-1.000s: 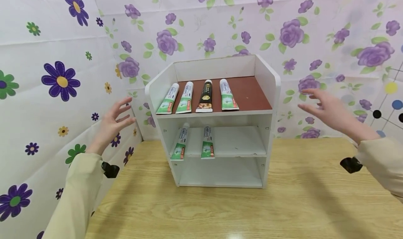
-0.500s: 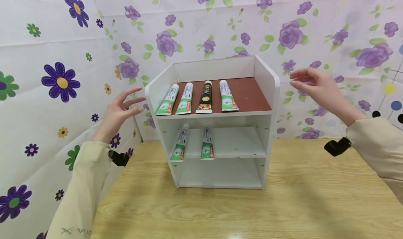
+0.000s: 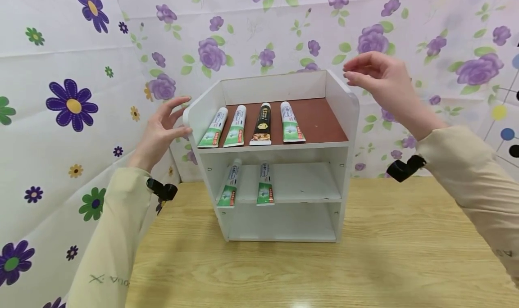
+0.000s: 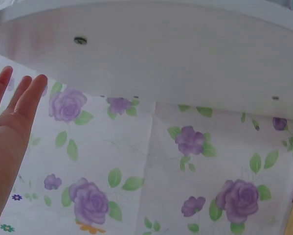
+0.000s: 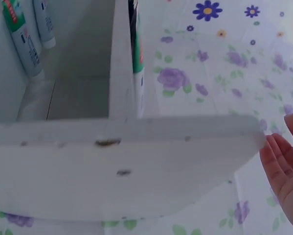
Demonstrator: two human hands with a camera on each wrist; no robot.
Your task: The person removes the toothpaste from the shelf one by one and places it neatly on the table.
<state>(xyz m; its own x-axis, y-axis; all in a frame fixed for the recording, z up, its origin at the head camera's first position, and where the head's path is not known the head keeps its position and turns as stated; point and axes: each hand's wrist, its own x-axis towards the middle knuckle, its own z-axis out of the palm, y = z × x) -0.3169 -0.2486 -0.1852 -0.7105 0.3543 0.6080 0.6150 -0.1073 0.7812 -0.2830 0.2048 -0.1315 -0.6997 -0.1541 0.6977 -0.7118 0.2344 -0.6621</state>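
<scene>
Head view: The white three-tier wooden shelf unit (image 3: 279,164) stands on the light wood-grain table (image 3: 365,272), near the flowered back wall. The left hand (image 3: 160,132) is at the unit's left side panel, fingers spread and straight, thumb tip touching or just short of the panel's front edge. The right hand (image 3: 381,83) hovers near the upper right corner, fingers loosely bent, holding nothing. Four toothpaste tubes lie on the brown top tier, among them the black toothpaste tube (image 3: 261,124); two green-and-white tubes (image 3: 247,184) lie on the middle tier. Judged step: both hands approaching to grasp the unit by its sides. The next move calls for firm, level contact on both panels, since the loose tubes could slide.

Left wrist view: It shows the outer face of the left panel (image 4: 161,58) with the palm clear of it, a gap the head view leaves uncertain.

Right wrist view: The fingertips (image 5: 278,161) lie just beside the right panel's rounded corner, not touching.
</scene>
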